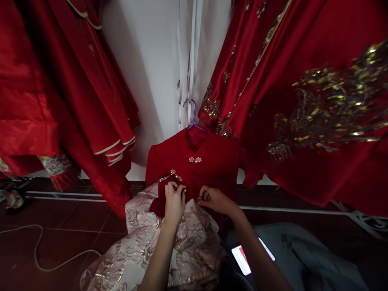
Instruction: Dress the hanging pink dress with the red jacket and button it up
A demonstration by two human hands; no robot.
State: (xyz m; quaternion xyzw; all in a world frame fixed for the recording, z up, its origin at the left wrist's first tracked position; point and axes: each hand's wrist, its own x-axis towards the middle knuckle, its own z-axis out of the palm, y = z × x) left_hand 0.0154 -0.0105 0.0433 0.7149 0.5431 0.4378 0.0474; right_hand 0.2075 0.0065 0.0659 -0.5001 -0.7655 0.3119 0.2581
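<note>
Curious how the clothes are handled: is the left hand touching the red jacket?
Touching. In the head view the left hand grips the red jacket by its front flap.

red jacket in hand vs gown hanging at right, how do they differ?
1. The jacket is dark matte red with small pearl clasps; the gown is glossy red with gold sequin embroidery.
2. The jacket is small; the gown is far larger and runs out of frame.
3. The left hand and right hand pinch the jacket's front; nothing touches the gown.
Shared: both are red garments.
</note>
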